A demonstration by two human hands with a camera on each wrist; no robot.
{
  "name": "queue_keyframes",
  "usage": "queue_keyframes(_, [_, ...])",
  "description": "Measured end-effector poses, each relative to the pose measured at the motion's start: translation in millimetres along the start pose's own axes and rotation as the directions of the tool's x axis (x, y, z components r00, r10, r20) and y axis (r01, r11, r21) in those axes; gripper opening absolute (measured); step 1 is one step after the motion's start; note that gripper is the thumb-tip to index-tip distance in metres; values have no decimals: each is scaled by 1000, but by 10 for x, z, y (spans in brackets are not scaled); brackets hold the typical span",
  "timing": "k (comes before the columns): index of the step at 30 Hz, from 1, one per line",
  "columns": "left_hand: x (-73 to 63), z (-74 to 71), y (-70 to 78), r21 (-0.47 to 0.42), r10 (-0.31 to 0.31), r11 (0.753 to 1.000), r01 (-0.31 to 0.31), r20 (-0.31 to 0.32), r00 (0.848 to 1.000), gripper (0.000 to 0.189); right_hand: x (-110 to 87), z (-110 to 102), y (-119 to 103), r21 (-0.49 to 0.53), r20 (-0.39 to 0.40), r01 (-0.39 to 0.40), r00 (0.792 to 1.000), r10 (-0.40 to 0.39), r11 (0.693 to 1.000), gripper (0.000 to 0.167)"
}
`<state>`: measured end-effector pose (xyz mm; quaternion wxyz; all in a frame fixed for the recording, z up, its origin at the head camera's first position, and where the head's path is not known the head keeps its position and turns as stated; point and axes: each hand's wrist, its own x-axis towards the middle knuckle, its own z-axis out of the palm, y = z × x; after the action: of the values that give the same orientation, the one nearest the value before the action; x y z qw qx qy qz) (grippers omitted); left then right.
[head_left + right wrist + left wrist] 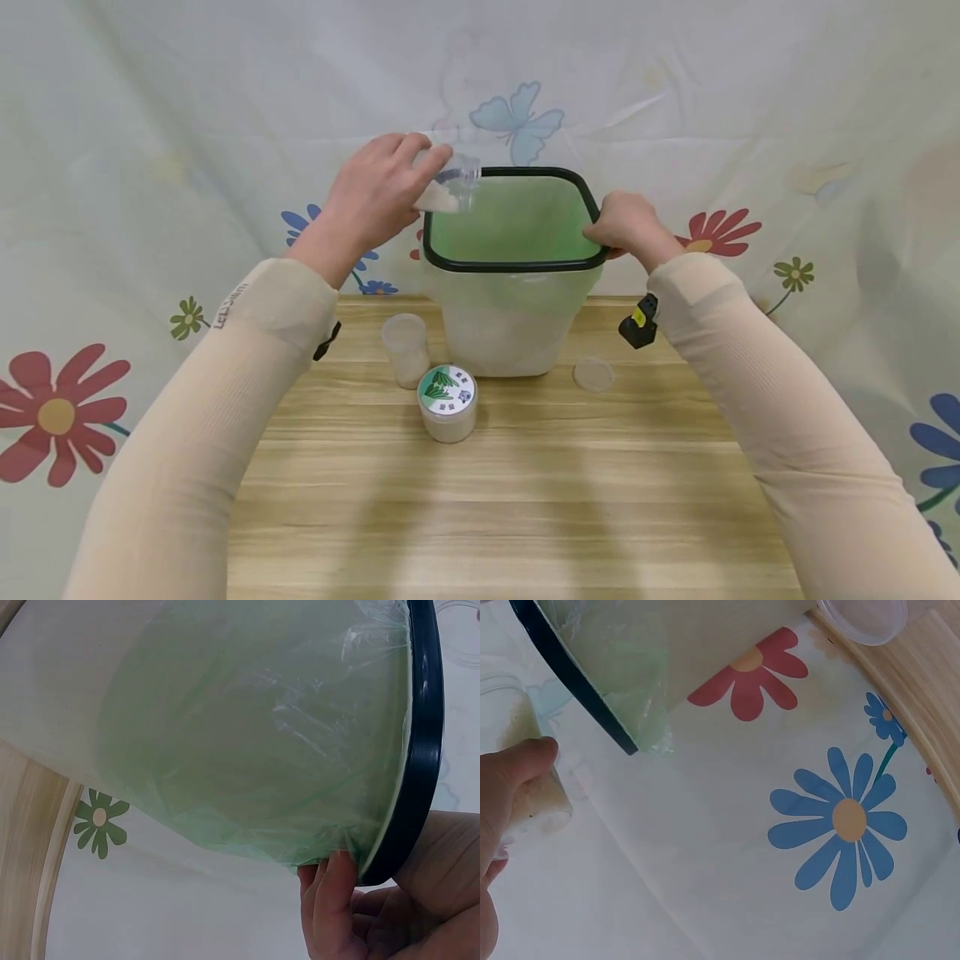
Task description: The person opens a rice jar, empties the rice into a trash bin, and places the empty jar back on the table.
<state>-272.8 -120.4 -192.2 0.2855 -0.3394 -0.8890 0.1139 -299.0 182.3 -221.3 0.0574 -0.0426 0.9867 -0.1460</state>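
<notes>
A trash can (501,333) with a black rim and a green plastic bag (517,218) lining it stands on the table. My left hand (382,185) grips a clear plastic jar (538,796) with pale contents. The jar is tilted, its mouth over the left part of the rim. On the right side, my right hand (628,222) holds the rim, thumb on top and fingers under it against the bag's folded edge (322,847). In the right wrist view the fingers are curled below the black rim (421,750).
In front of the can stand an uncovered clear jar (406,350) and a lidded jar (447,404) with a green and white label. A clear round lid (593,375) lies to the right on the wooden table (510,517). A flowered curtain (225,150) hangs close behind.
</notes>
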Motion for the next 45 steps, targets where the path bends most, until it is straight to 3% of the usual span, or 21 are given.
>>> queue_keyframes(7, [16, 4, 17, -16, 21, 1000, -22, -40, 999, 65, -31, -24, -17, 1, 8, 5, 1000, -5, 1000, 20])
queue_keyframes(20, [43, -9, 46, 8, 59, 998, -59, -43, 997, 61, -44, -24, -19, 2, 11, 12, 1000, -12, 1000, 20])
queue_keyframes(28, [45, 34, 55, 13, 92, 996, -91, -110, 990, 45, -39, -19, -21, 7, 14, 23, 1000, -23, 1000, 22])
queue_keyframes(45, [28, 28, 60, 55, 114, 992, -111, -65, 991, 47, -50, -31, -44, 32, 30, 7, 1000, -8, 999, 21])
